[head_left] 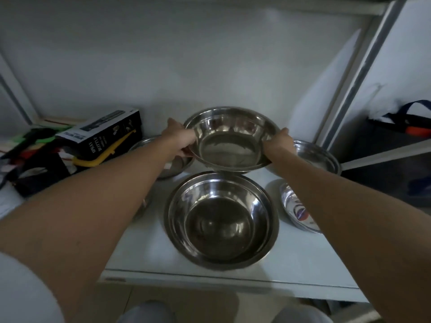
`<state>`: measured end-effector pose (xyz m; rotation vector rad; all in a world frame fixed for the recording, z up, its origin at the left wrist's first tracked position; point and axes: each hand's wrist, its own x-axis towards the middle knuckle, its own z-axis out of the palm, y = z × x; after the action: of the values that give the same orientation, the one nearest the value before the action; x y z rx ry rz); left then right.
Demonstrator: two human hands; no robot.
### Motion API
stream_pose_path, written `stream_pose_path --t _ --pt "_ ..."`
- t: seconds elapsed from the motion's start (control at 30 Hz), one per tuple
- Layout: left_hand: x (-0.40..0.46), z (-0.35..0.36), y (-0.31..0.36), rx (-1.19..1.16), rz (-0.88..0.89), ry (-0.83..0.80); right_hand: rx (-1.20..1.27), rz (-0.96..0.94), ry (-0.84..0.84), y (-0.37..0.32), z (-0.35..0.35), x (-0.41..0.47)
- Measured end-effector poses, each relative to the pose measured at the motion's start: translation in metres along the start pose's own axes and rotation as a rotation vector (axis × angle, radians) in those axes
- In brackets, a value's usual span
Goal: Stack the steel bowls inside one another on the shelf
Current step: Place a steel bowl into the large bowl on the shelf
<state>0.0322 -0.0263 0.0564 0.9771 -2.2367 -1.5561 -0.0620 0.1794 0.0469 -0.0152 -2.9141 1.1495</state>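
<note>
Both hands grip one steel bowl by its rim: the left hand is closed on the rim at 9 o'clock and the right hand is closed on it at 3 o'clock, with the held bowl lifted off the shelf and tipped so its mouth faces back toward the camera. The relation that matters lies straight toward the person: the nested bowls, which look like two bowls already seated one in the other, sit on the shelf at 6 o'clock from the held bowl, just beside its lower rim in the picture and open upward. Being round, the held bowl has no long axis to line up, only its tilt to level out. The two hands look about equally far from the target, so neither leads. Both forearms are stretched forward nearly straight and converge on the rim from either side. Judging by this, the next move is to draw the bowl back toward 6 o'clock, level it and lower it centred into the nest. Loose bowls wait at 8 o'clock, at 3 o'clock and at 4 o'clock, the last largely hidden by the right forearm.
</note>
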Motion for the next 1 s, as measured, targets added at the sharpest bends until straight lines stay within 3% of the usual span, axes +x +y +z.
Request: stream_pose_path --t 0.2,0.37,0.63,0.87,1.0 --pt "-0.055 -0.025 -0.024 0.228 -0.195 -0.267 -0.161 -0.040 -0.097 0.024 -0.007 -0.044" --pt "-0.071 -0.029 -0.050 0.388 -0.226 -0.266 -0.249 -0.078 -0.150 0.044 -0.005 -0.069" --pt "-0.081 -0.033 -0.061 0.767 -0.256 -0.395 -0.440 -0.180 -0.190 0.060 -0.011 -0.089" --pt "-0.078 -0.031 -0.072 0.874 -0.234 -0.444 -0.563 -0.204 -0.259 0.065 -0.002 -0.088" --pt "-0.072 -0.033 -0.066 1.006 -0.306 -0.485 -0.724 -0.262 -0.192 0.052 -0.001 -0.081"
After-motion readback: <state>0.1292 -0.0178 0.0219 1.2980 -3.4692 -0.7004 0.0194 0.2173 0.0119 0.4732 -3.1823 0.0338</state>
